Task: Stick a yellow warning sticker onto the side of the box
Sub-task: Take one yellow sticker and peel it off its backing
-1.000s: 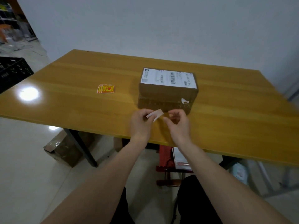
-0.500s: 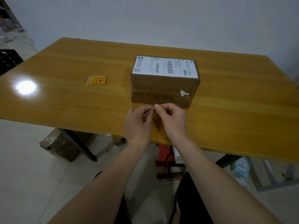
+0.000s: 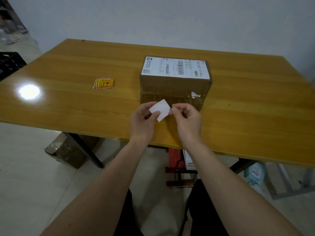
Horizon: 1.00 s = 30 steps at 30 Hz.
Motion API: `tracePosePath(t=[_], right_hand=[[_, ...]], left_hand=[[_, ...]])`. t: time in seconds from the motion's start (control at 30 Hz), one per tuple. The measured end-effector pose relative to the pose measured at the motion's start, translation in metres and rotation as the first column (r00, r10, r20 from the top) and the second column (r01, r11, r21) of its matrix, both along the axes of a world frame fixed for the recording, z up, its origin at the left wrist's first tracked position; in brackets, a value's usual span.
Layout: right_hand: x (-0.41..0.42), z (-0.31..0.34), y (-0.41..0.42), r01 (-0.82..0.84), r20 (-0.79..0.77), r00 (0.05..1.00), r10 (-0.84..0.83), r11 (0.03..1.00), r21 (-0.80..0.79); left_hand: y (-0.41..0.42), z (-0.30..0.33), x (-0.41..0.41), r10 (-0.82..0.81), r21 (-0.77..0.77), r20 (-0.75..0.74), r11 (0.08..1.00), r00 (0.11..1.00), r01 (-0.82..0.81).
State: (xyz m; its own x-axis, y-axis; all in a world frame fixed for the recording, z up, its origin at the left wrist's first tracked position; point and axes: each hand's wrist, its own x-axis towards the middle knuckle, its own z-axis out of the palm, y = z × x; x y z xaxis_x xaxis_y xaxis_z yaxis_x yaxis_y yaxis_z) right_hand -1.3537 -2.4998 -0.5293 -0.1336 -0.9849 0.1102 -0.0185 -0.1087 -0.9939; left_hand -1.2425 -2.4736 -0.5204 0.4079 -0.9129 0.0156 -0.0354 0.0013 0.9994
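A brown cardboard box (image 3: 173, 89) with a white shipping label on top stands in the middle of the wooden table (image 3: 68, 103). Just in front of its near side, my left hand (image 3: 143, 120) and my right hand (image 3: 187, 120) together pinch a small sticker sheet (image 3: 160, 109). Its white back faces me, so the printed face is hidden. My left thumb lies on the sheet's left part and my right fingertips pinch its right edge. A small pile of yellow warning stickers (image 3: 104, 83) lies on the table to the left of the box.
A white wall rises behind the table. A black crate (image 3: 10, 63) stands at the far left. Under the table are a taped cardboard box (image 3: 68, 150) on the floor, black table legs and a red object (image 3: 175, 160).
The sheet was held edge-on between my fingers half a second ago. Now it is turned so its white back faces me, a little higher in front of the box.
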Motion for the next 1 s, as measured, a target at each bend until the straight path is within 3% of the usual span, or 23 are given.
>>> tracePosePath(t=[0.37, 0.57, 1.0], right_hand=[[0.003, -0.002, -0.001, 0.008, -0.071, 0.997, -0.012, 0.998, -0.059], [0.005, -0.002, 0.000, 0.003, -0.127, 0.992, -0.012, 0.998, -0.069], [0.009, -0.001, 0.004, -0.056, -0.098, 0.994, 0.049, 0.996, -0.071]], left_hand=[[-0.002, -0.001, 0.007, 0.138, 0.000, -0.046, 0.990, 0.989, -0.138], [0.003, 0.001, 0.014, 0.143, -0.009, -0.190, 0.989, 0.971, -0.147], [0.006, -0.007, 0.003, 0.036, -0.037, 0.040, 0.999, 0.999, -0.034]])
